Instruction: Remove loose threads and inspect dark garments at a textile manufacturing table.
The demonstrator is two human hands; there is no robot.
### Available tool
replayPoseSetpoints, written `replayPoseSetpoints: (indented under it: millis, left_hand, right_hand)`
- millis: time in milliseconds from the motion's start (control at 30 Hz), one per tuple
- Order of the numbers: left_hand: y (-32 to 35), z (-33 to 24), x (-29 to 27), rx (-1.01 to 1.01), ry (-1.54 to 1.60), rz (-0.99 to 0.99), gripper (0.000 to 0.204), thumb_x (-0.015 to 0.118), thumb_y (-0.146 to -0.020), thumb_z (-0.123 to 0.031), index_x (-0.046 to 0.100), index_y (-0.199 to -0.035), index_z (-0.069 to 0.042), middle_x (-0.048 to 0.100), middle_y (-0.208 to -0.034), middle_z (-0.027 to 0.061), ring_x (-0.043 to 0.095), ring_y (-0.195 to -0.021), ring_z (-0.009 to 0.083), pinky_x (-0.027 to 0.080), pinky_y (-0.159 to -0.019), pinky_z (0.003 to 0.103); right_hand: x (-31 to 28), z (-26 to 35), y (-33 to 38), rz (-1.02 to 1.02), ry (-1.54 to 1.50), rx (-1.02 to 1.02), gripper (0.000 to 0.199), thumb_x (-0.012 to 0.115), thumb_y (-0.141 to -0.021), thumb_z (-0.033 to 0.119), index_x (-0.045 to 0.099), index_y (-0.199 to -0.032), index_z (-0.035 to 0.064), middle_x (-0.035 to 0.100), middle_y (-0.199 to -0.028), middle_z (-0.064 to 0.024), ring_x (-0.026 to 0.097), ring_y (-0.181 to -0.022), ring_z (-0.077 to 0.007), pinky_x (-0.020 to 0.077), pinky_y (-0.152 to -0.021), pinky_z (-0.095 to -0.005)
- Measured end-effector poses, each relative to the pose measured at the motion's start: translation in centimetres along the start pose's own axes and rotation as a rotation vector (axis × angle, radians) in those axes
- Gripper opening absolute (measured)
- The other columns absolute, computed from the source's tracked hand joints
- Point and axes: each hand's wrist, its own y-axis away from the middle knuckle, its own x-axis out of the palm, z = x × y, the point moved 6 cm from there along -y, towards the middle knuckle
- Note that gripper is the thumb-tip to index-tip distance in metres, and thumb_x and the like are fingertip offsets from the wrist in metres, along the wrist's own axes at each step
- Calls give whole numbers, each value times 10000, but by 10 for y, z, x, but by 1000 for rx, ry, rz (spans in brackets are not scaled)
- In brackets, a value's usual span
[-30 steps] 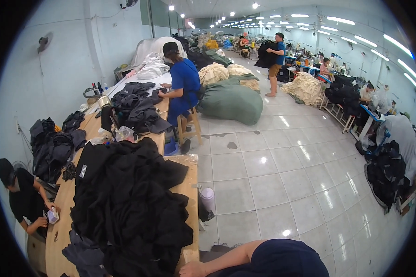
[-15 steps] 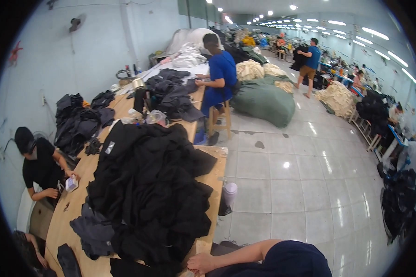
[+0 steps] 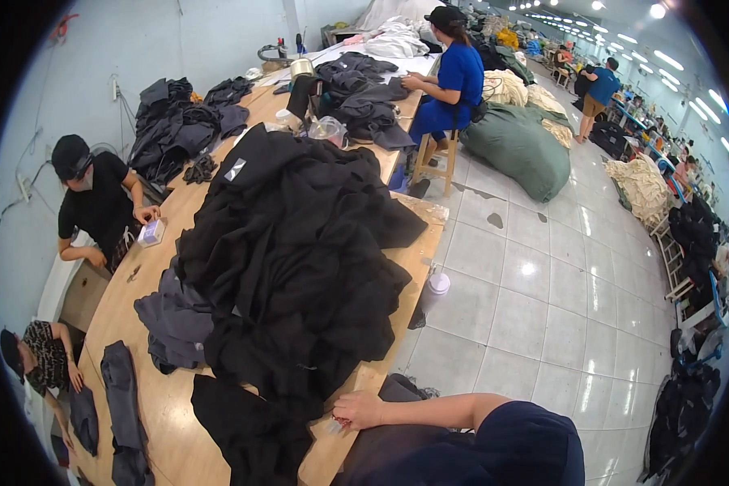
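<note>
My right hand (image 3: 360, 411) rests at the table's right edge. Its fingers are curled closed around a small thing with pale and reddish bits, too small to make out. My left hand is out of view. Just left of my right hand, a black cloth piece (image 3: 251, 429) lies spread at the near side of the table (image 3: 170, 405). Beyond it rises a large heap of black garments (image 3: 292, 243), with a small white label near its top. Dark grey garments (image 3: 174, 320) stick out from the heap's left side.
Across the table, a person in black (image 3: 97, 202) touches a small box (image 3: 151, 233). Another person (image 3: 44, 356) handles dark grey cloth at lower left. A person in blue (image 3: 458, 73) sits at the far end. A lilac bottle (image 3: 436, 287) and a green sack (image 3: 518, 150) stand to the right.
The view has tilted down and shifted left, so more of the near table shows. The person in black has one hand on the box. My right hand stays at the table edge, fingers closed.
</note>
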Motion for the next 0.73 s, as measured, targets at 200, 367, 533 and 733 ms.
replayPoseSetpoints:
  millis: [200, 367, 533, 733]
  left_hand:
    - [-9, -3, 4, -16, 14, -68, 441, 531, -843, -500, 586, -827, -62, 542, -975, 195, 555, -907, 366, 428, -776, 529]
    - [-1, -4, 11, -42, -23, -242, 443, 531, -842, -502, 587, -828, -63, 541, -980, 195, 554, -913, 365, 427, -778, 530]
    - [-3, -5, 19, -190, 138, -657, 602, 662, -796, -455, 544, -1105, 48, 592, -1099, 177, 582, -872, 381, 462, -814, 430]
    - [124, 88, 158, -948, 374, -2050, 143, 656, -789, -47, 581, -908, -22, 591, -1039, 111, 554, -1008, 224, 454, -848, 334]
  right_hand:
    - [-4, 3, 9, 3, 1, 7, 232, 663, -582, 170, 507, -733, 91, 523, -762, -44, 542, -755, -224, 470, -655, -327]
    - [-3, -1, 6, -59, -61, -1, 201, 670, -585, 147, 505, -697, 124, 491, -683, -25, 535, -668, -218, 455, -569, -334]
    - [-12, 14, -16, -52, -79, 31, 150, 644, -563, 114, 510, -627, 137, 506, -609, -44, 548, -600, -248, 430, -508, -375]
    - [3, 18, -4, 44, -134, -21, 132, 692, -641, 104, 561, -648, 110, 508, -600, -67, 521, -558, -257, 410, -483, -366]
